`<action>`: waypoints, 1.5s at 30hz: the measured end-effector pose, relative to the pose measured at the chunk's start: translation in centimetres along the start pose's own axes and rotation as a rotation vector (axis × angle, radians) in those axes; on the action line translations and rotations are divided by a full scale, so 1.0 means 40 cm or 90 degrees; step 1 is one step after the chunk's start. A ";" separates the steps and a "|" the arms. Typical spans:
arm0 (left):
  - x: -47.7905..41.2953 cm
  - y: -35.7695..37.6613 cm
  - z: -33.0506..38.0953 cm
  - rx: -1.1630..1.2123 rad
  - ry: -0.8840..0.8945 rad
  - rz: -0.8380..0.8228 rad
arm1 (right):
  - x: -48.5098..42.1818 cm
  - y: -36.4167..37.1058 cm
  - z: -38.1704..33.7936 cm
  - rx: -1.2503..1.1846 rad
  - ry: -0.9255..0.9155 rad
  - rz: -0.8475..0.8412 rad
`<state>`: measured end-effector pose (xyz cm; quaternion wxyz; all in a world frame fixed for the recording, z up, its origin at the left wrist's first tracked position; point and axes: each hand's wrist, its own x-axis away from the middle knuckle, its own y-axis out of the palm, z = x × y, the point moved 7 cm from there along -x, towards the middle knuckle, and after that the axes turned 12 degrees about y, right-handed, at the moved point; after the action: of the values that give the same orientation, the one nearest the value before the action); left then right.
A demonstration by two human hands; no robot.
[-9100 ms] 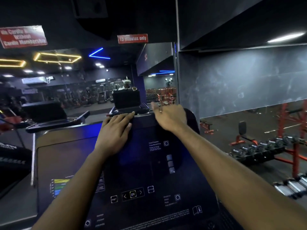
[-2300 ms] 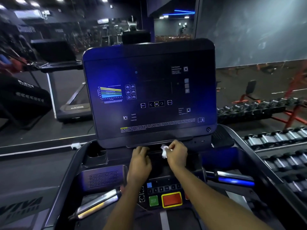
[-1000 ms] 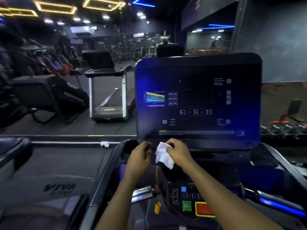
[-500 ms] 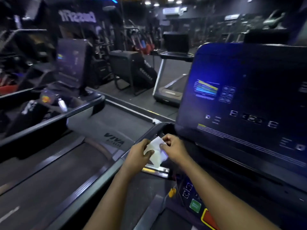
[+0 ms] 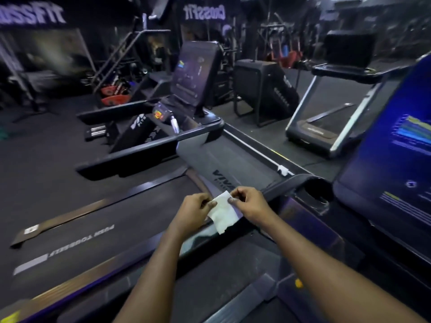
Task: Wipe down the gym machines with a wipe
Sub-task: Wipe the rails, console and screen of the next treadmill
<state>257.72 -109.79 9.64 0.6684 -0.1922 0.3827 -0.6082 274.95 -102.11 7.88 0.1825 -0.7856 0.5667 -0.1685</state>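
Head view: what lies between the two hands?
The white wipe spans it, pinched by the left hand and the right hand, seen in the head view.

CrossFit lettering (image 5: 205, 12), red-orange objects (image 5: 115, 99), dark floor (image 5: 46, 148)

A small white wipe (image 5: 222, 214), creased and partly unfolded, is held in the air between a left hand (image 5: 193, 212) and a right hand (image 5: 248, 203), pinched near its upper edge by fingertips of both, its lower corner drooping free above the dark side rail (image 5: 300, 180) of a treadmill. That treadmill's large console screen (image 5: 391, 173) glows blue at the right, tilted back, a coloured chart showing on it. The neighbouring treadmill (image 5: 105, 231) lies to the left, its dark belt flat and its own console (image 5: 194, 73) upright at the far end.
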 end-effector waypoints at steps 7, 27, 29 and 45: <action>0.132 -0.125 -0.104 -0.039 -0.104 0.067 | -0.028 0.216 -0.077 0.005 -0.045 -0.135; 0.983 -0.321 0.034 -0.198 -0.543 0.419 | 0.530 0.742 -0.322 -0.015 -0.229 -0.685; 1.076 -0.341 0.043 -0.213 -0.572 0.449 | 0.605 0.803 -0.339 -0.004 -0.221 -0.724; 1.619 -0.676 -0.117 -0.239 -0.614 0.524 | 1.008 1.278 -0.607 0.026 -0.244 -0.750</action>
<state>234.11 -176.03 8.23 0.8979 -0.3943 0.1820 -0.0720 233.24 -157.69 7.10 0.1725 -0.9790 -0.0082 -0.1080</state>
